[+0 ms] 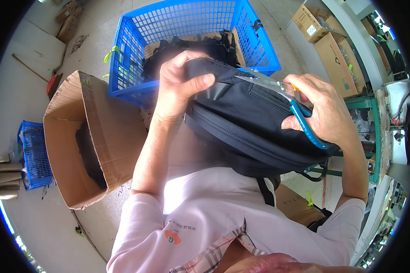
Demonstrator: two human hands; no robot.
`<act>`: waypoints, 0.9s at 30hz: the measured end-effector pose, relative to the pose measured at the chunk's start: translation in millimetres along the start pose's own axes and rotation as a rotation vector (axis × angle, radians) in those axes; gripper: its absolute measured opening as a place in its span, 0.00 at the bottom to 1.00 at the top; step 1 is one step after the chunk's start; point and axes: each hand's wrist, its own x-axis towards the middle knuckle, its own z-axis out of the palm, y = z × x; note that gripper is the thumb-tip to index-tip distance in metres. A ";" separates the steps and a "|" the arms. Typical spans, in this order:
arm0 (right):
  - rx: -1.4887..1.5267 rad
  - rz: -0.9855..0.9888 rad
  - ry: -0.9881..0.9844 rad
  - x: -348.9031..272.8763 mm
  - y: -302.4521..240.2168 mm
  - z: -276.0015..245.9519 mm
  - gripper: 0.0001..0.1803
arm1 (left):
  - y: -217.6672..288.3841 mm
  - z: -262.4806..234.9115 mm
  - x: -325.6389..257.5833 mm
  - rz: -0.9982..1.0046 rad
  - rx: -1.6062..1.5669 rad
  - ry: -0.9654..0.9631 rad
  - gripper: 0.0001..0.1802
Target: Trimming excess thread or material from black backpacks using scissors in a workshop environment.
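Black backpack [255, 132] held up at chest height, above the person's pink shirt [214, 214]. Left hand [180, 84] clamped on its top edge, thumb over the fabric. Right hand [321, 107] rests on the bag's right side, fingers closed around blue-handled scissors [307, 127]; a clear plastic tag [264, 82] lies at the blades. Blue crate [136, 50] stands just beyond, holding more dark bags. Open cardboard box [91, 136] stands on the floor to the left.
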 end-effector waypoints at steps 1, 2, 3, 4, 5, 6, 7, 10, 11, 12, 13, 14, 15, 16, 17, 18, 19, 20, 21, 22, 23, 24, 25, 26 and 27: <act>-0.010 -0.010 -0.003 0.6 -0.2 0.1 0.37 | -0.3 -0.3 0.0 0.008 -0.007 -0.009 0.18; -0.015 -0.007 -0.007 1.1 -0.7 -0.1 0.37 | -0.8 -0.6 -0.2 0.009 -0.007 -0.007 0.18; -0.020 -0.020 -0.008 1.8 -1.3 -0.2 0.37 | -1.4 -1.0 -0.5 0.003 -0.001 0.004 0.17; -0.035 -0.026 -0.015 2.5 -1.8 -0.8 0.36 | -2.0 -1.5 -0.9 0.011 -0.008 -0.003 0.17; -0.039 -0.012 -0.016 3.2 -2.6 -1.3 0.36 | -2.7 -2.2 -1.3 0.017 -0.020 -0.002 0.17; -0.048 -0.031 -0.025 4.3 -3.6 -0.7 0.36 | -3.3 -2.9 -1.6 0.019 -0.017 0.003 0.17; -0.009 -0.023 -0.026 5.6 -4.5 0.2 0.35 | -3.8 -3.7 -1.7 0.021 -0.028 0.002 0.17; 0.041 -0.034 -0.014 8.2 -6.5 2.2 0.29 | -4.8 -6.0 -1.6 0.031 -0.017 -0.005 0.17; 0.050 -0.045 -0.001 8.4 -7.0 2.9 0.25 | -5.3 -6.3 -1.5 0.036 -0.009 -0.003 0.17; 0.051 -0.046 -0.002 8.7 -7.1 4.2 0.25 | -5.9 -6.4 -1.5 0.032 0.006 0.004 0.16; 0.052 -0.040 0.003 8.7 -7.2 5.9 0.24 | -6.5 -6.3 -1.3 0.038 -0.002 -0.004 0.16; 0.052 -0.035 0.010 8.6 -7.0 7.6 0.24 | -7.0 -6.2 -1.0 0.036 -0.015 -0.001 0.16; 0.052 -0.035 0.010 8.4 -6.4 9.3 0.24 | -7.5 -6.1 -0.8 0.035 -0.028 0.001 0.16; 0.022 -0.040 0.025 8.2 -5.6 11.1 0.23 | -7.9 -6.2 -0.4 0.028 -0.032 0.011 0.16; -0.007 -0.027 0.044 7.8 -4.4 12.1 0.22 | -8.2 -6.5 -0.3 0.035 -0.042 0.006 0.16; -0.008 -0.046 0.037 7.1 -2.8 12.1 0.22 | -8.5 -6.8 -0.1 0.032 -0.043 -0.001 0.16; 0.034 -0.035 0.034 6.2 -0.8 11.4 0.22 | -8.8 -7.3 -0.1 0.028 -0.045 -0.008 0.16; 0.076 -0.008 0.037 5.4 1.2 10.2 0.21 | -9.1 -7.8 -0.2 0.029 -0.050 -0.008 0.16; 0.153 0.083 0.051 4.9 3.6 8.7 0.21 | -9.0 -8.6 -0.4 -0.004 -0.048 0.008 0.18; 0.222 0.201 0.072 4.3 6.0 5.2 0.22 | -8.9 -9.1 -0.6 -0.037 -0.047 0.027 0.19; 0.395 0.300 0.235 7.0 8.3 8.9 0.25 | -8.9 -9.3 -0.5 -0.017 -0.030 0.023 0.19; 0.583 0.360 0.203 4.2 8.9 2.1 0.30 | -8.8 -9.2 -0.3 -0.023 -0.039 0.028 0.19; 0.495 0.304 0.186 5.3 9.5 2.7 0.33 | -8.8 -8.8 0.1 -0.008 -0.038 0.007 0.17; 0.406 0.271 0.189 6.9 9.5 2.1 0.35 | -8.3 -8.4 0.5 0.009 -0.034 -0.013 0.16; 0.382 0.218 0.144 7.4 7.5 3.1 0.37 | -8.0 -7.5 1.2 0.040 -0.039 -0.040 0.16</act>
